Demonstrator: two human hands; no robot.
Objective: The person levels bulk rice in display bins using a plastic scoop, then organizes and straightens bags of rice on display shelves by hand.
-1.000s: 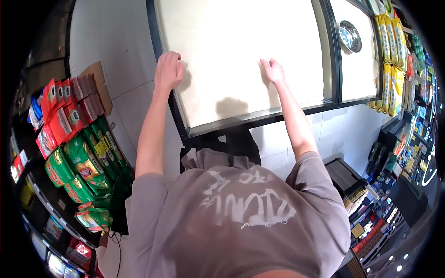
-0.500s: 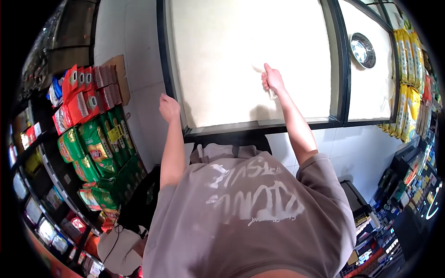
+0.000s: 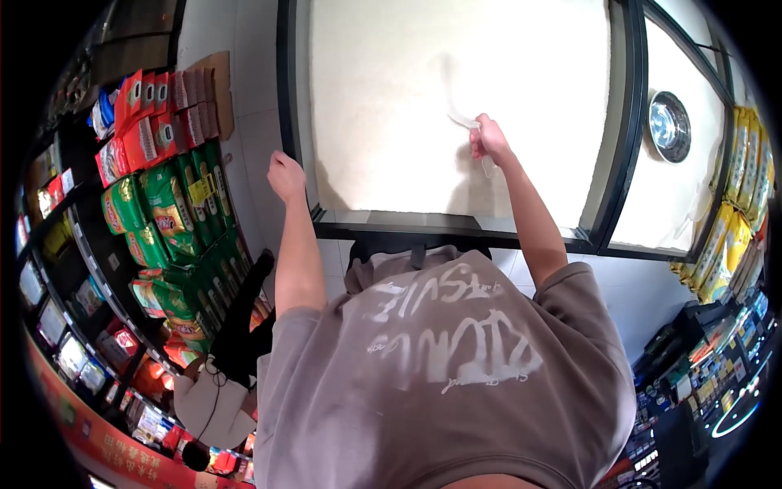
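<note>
Above the pale surface inside a black-framed bin (image 3: 456, 106), my right hand (image 3: 489, 140) is closed on a thin whitish strip (image 3: 462, 120). The strip curves up and away from my fingers, its far end blurred, and a thin loop of it hangs below my hand. My left hand (image 3: 287, 176) is closed beside the bin's left frame, near the front corner. Whether it holds anything is hidden.
A metal bowl (image 3: 669, 126) sits in the right compartment. Green packs (image 3: 167, 213) and red packs (image 3: 140, 143) are stacked at the left. Yellow packs (image 3: 729, 244) stand at the far right. Another person (image 3: 213, 407) is at the lower left.
My left hand has moved from over the bin to outside its left frame. My right hand now shows a whitish strip extending from it. More of the other person has come into view.
</note>
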